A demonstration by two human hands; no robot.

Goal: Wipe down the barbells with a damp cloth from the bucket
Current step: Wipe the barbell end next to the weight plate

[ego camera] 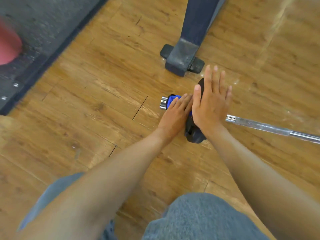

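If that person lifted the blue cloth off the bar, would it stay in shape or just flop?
Probably flop: the blue cloth lies bunched and draped around the bar's end under the left hand. It looks thin, so likely light. Whether it is wet cannot be seen.

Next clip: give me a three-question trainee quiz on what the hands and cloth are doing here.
1. True or false: the right hand lies flat with straight fingers on the black plate.
2. Which hand presses the blue cloth? A. left hand B. right hand C. neither
3. Fill in: the cloth is on the bar's ____ end, beside the plate.

Key: 1 true; 2 A; 3 short chrome sleeve.
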